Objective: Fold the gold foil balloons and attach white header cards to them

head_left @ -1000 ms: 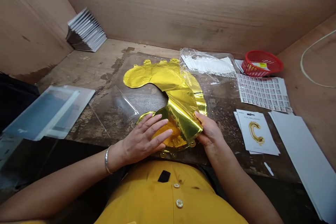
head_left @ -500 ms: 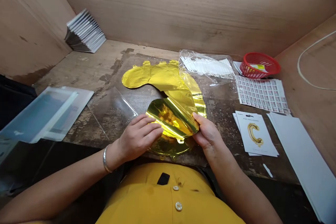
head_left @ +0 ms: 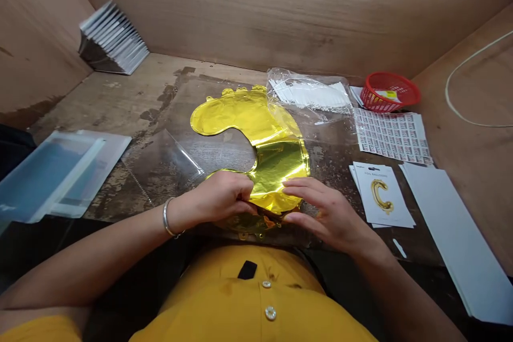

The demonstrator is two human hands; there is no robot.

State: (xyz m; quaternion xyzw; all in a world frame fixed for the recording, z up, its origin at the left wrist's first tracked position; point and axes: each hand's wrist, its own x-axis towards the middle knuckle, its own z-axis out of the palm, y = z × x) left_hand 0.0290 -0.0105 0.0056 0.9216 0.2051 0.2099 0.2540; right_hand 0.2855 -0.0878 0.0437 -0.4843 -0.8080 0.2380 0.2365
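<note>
Gold C-shaped foil balloons (head_left: 276, 157) lie flat and stacked on the table, with a curved end toward the back left. My left hand (head_left: 228, 196) is closed on the near edge of the top foil balloon, its fingers curled and its thumb at the lower rim. At the near right, my right hand (head_left: 326, 211) pinches the same edge, fingers on top and thumb below. Between the hands the foil bulges and folds. Under them, the near part of another gold layer (head_left: 248, 223) shows, with small tabs at the rim.
A clear plastic bag (head_left: 308, 93) of white straws overlaps the balloons at the back. Rightward are a red basket (head_left: 390, 91), a sticker sheet (head_left: 393, 136), "Foil Balloons" cards (head_left: 385, 195) and white card sheets (head_left: 460, 240). Plastic sleeves (head_left: 60, 171) and stacked packets (head_left: 114, 37) lie left.
The top balloon's lifted, curled near part now lies flatter. My left hand has closed on its near edge; my right hand has shifted its hold along the rim. The camera view has turned slightly.
</note>
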